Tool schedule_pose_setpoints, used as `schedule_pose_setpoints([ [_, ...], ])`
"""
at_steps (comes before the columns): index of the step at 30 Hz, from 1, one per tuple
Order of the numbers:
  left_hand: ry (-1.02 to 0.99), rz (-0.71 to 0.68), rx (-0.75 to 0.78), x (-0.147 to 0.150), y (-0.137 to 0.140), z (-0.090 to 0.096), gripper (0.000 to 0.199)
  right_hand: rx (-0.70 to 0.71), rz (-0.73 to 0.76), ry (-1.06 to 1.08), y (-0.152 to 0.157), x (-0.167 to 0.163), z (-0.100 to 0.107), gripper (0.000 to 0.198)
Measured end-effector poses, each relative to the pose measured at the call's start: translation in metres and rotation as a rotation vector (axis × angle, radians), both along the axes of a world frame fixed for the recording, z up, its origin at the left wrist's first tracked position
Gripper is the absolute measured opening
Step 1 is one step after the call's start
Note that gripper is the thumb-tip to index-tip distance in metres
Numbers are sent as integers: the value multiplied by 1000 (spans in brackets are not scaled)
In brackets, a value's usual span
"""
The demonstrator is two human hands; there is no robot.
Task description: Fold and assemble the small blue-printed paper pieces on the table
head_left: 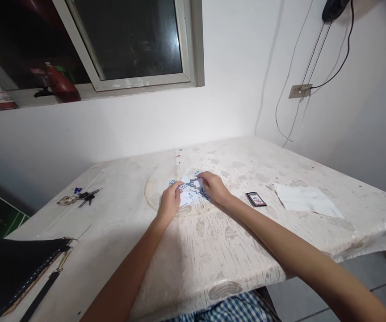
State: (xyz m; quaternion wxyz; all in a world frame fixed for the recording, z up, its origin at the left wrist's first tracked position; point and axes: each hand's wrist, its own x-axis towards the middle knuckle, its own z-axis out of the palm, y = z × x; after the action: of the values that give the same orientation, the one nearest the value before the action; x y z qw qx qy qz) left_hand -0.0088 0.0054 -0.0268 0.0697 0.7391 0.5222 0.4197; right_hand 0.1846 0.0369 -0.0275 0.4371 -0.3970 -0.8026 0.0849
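White walls (226, 112) are rising behind a plastic-covered tabletop (179, 259). At left, a black strapped bag (18, 273) is lying opposite a white cloth-like sheet (305, 200), both likely set aside for elbow room. Near the middle, the left hand (169, 199) is curving inward, its grip nearly closed; I cannot tell whether it is holding anything. The right hand (215, 187) is pinching one paper piece (198, 183), apparently steadying it. Keys (86, 197) are resting farther left; small printed paper scraps (186, 199) are lying between both hands, within fingers' reach.
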Motion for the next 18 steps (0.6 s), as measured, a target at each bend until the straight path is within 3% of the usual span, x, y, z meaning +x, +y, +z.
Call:
schedule_pose_setpoints([
  [2,-128,5,-21,0,3,1,28,-53,-20,201,4,1,0,32],
  [6,-509,-78,-139,5,5,7,27,-365,24,602,12,-3,2,21],
  [10,-698,-231,-256,10,3,15,32,-541,187,748,17,0,6,12],
  [14,-534,-195,-236,1,-2,18,30,-458,200,434,12,12,11,21],
  [16,-285,-182,-259,-7,-7,19,37,-445,195,157,3,17,11,44],
  [18,-3,-187,-326,-14,-12,18,55,-453,182,-93,-6,17,10,75],
])
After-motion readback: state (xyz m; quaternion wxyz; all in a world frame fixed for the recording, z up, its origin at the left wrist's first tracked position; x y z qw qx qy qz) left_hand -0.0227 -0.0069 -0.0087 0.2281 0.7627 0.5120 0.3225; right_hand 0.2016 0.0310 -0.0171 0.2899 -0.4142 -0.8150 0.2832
